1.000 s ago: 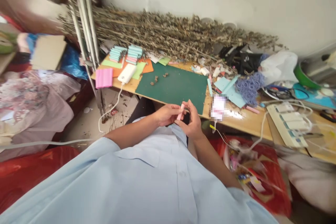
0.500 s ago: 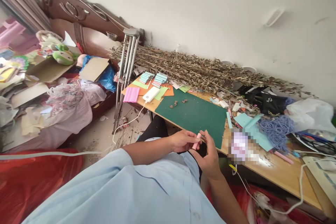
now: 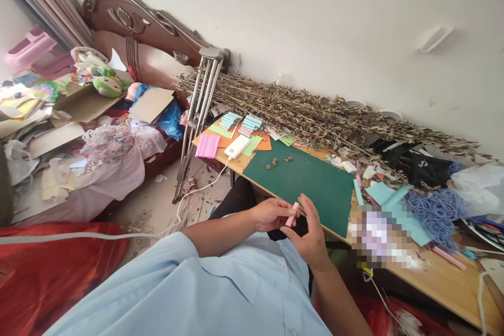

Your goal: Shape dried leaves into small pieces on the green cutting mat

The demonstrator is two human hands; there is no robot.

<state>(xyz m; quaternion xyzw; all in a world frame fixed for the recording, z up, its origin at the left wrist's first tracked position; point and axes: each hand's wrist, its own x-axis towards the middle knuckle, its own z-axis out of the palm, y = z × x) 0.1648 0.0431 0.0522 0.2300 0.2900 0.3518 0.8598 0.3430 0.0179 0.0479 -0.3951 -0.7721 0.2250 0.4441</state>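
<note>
Between my hands, just off the front edge of the table, is a small rolled tube of pink paper (image 3: 292,214), held at a tilt. My left hand (image 3: 272,213) pinches it from the side with thumb and fingers. Around its other side curves my right hand (image 3: 312,235), thumb at the lower end and fingers by the upper end. Beyond them lies a dark green mat (image 3: 303,181) with a few brown dried clumps (image 3: 271,164) on it. Several blue and pink rolls (image 3: 251,125) sit at the table's far left corner.
Dried leafy stalks (image 3: 283,102) are heaped along the wall. A white power bank (image 3: 237,147) with a cable and pink paper (image 3: 207,146) lie left of the mat. Crutches (image 3: 200,110) lean at the table's left end. Blue yarn (image 3: 433,215) and light blue paper (image 3: 405,215) are at the right.
The view has shifted, so the room appears farther right and slightly lower. Both hands stay around the pink paper roll, with only a slight change in finger position.
</note>
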